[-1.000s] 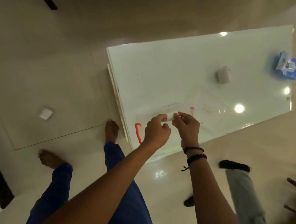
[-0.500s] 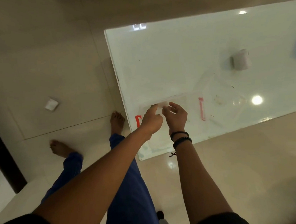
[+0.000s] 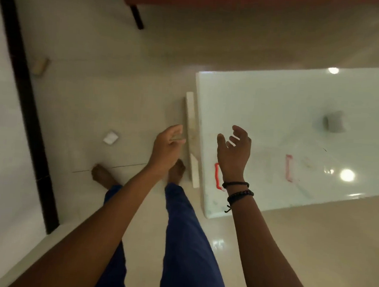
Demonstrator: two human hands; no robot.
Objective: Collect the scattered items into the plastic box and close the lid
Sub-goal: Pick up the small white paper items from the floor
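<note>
A clear plastic box (image 3: 269, 171) lies on the glass table (image 3: 276, 100), hard to make out except for a red clip (image 3: 217, 175) at its near end and a paler red clip (image 3: 289, 168) farther right. My right hand (image 3: 234, 153) hovers above the box's left end with fingers spread, holding nothing. Off the table's left edge, over the floor, my left hand (image 3: 168, 144) has loosely curled fingers and nothing visible in it. A small white item (image 3: 333, 123) sits farther back on the table. Another white item (image 3: 111, 137) lies on the floor to the left.
A pale block (image 3: 40, 65) lies on the floor at the far left by a dark strip (image 3: 30, 100). A red seat with a black leg (image 3: 137, 16) stands at the top. My bare feet (image 3: 176, 170) stand beside the table's white support (image 3: 192, 141).
Both hands were pinched together on a small white piece over the box. Now they are apart and open. The view has swung left, toward the floor.
</note>
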